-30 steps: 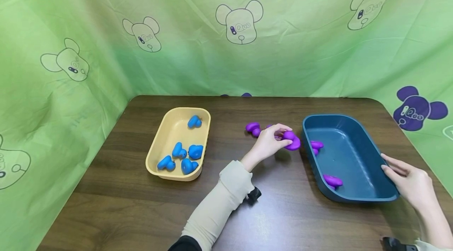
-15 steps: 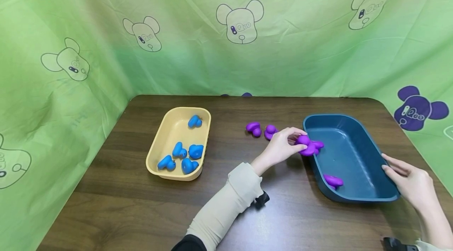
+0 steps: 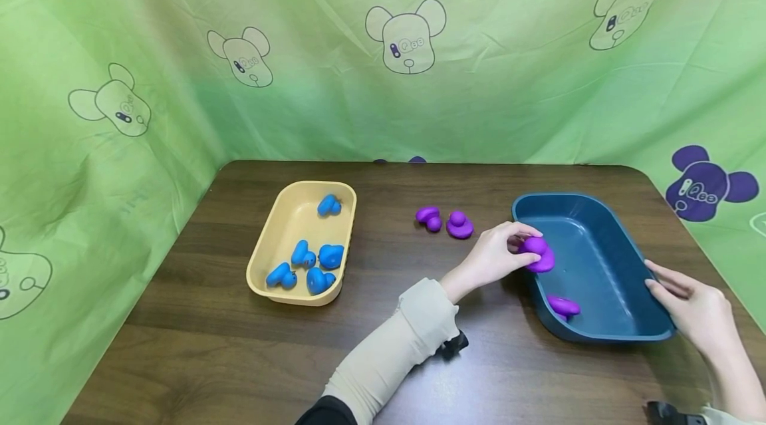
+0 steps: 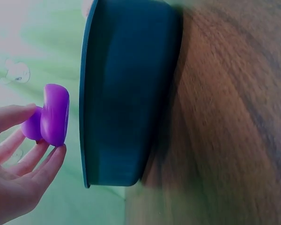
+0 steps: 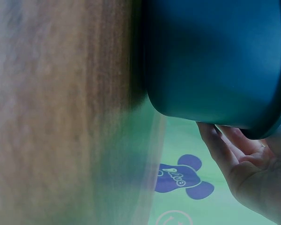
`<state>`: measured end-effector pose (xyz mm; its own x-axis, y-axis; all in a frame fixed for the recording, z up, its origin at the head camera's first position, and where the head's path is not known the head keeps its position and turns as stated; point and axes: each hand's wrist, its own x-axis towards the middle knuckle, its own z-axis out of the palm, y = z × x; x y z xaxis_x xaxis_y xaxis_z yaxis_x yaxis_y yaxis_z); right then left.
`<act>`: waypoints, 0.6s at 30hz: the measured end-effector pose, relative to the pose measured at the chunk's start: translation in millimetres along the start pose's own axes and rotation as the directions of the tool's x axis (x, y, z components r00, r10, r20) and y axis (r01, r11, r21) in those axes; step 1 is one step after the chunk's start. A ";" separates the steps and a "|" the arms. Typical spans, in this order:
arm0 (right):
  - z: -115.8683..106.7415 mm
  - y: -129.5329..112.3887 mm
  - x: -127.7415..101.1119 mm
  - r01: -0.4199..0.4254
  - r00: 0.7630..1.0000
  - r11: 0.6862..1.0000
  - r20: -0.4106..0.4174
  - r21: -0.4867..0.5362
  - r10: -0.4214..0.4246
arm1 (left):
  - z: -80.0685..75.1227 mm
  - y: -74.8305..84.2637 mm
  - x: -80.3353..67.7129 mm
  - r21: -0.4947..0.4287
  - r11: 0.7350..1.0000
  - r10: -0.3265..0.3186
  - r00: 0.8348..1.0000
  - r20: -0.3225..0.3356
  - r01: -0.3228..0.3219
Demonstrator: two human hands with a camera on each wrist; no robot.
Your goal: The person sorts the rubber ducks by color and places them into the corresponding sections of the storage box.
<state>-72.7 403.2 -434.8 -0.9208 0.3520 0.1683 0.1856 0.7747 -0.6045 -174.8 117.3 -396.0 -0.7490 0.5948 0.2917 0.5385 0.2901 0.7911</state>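
My left hand (image 3: 495, 255) pinches a small purple toy duck (image 3: 541, 257) by its rounded parts, over the left rim of a deep blue tray (image 3: 598, 265). In the left wrist view the purple duck (image 4: 55, 115) is above the rim, thumb on one side and fingertips on the other. Another purple duck (image 3: 564, 306) lies inside along the tray's left wall. My right hand (image 3: 697, 305) holds the tray's right edge; the right wrist view has its fingers (image 5: 215, 143) against the outer wall below the rim.
Two purple ducks (image 3: 459, 225) rest on the brown wooden table (image 3: 383, 212) between the containers. To the left stands a cream tray (image 3: 281, 225) containing several blue toy ducks (image 3: 331, 256). A green printed cloth (image 3: 323, 112) hangs behind the table.
My left hand has carried the purple duck rightward, from above the table to over the blue tray's left rim. A purple duck inside the tray is now hidden behind it. The right hand stays put.
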 end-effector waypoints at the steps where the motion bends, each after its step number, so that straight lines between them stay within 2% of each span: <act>1: 0.1 0.5 0.2 0.001 1.000 1.000 -0.001 -0.002 -0.001 | 1.0 0.6 0.3 0.002 1.000 0.003 1.000 0.004 -0.003; 10: -4.2 -8.7 -0.6 0.040 0.999 0.999 0.012 0.023 -0.040 | 7.9 4.5 1.9 0.040 0.999 0.029 0.999 0.045 -0.031; 18: -5.5 -11.9 -1.6 0.040 0.999 0.999 0.017 0.019 -0.040 | 12.3 8.0 2.4 0.090 0.995 0.031 0.996 0.079 -0.039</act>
<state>-71.5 396.4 -423.6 -0.9331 0.3117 0.1793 0.1422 0.7779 -0.6121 -167.6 130.3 -395.6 -0.6990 0.6609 0.2732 0.5995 0.3331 0.7278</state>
